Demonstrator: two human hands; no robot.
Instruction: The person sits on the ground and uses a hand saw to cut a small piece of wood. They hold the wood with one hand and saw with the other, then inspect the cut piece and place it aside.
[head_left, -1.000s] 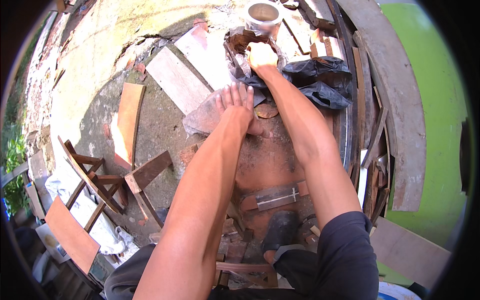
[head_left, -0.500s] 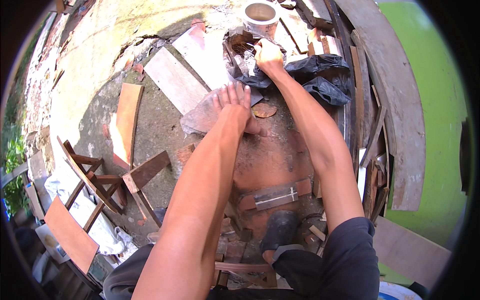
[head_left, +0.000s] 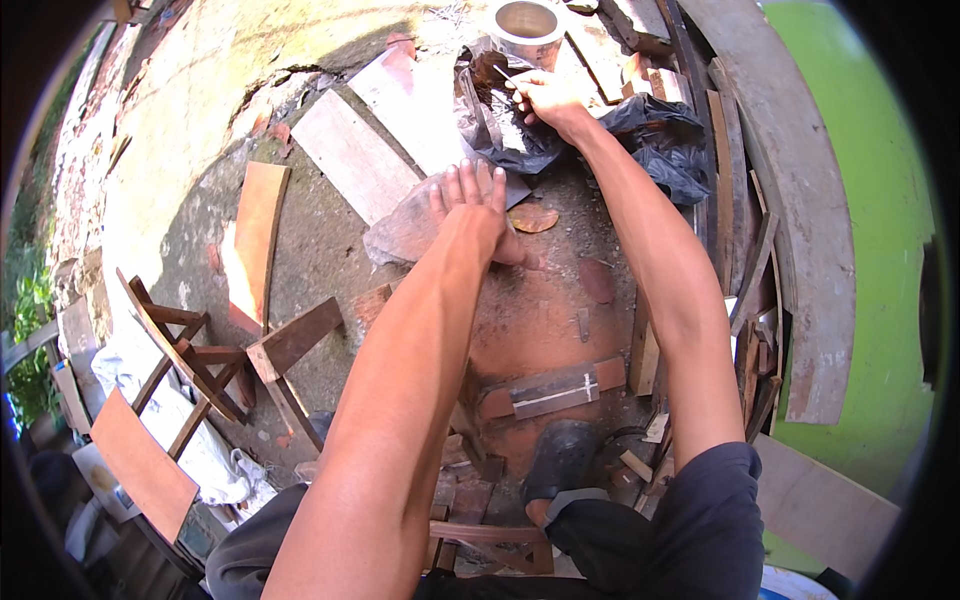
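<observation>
My left hand [head_left: 470, 205] lies flat with its fingers stretched out, pressing on a grey, roughly rounded flat piece [head_left: 400, 235]; I cannot tell if it is stone or wrapped in plastic. Farther off to the right, my right hand [head_left: 550, 98] pinches a thin, pale nail [head_left: 503, 74] between thumb and fingers. It is held over the mouth of an open black plastic bag [head_left: 535, 158], inside which small shiny bits show. A brown dry leaf [head_left: 532, 218] rests on the ground beside the left hand.
A round metal pot [head_left: 527, 22] stands behind the bag. Flat boards [head_left: 355, 155] lie beyond my left hand, and a dark wooden frame [head_left: 180, 350] is at left. Stacked planks line the right beside a green wall [head_left: 850, 130]. Near my foot sits a short wood block [head_left: 555, 393].
My right hand has drawn out of the bag's mouth and turned slightly right, now showing the nail in its fingers. The left hand stays on the grey piece.
</observation>
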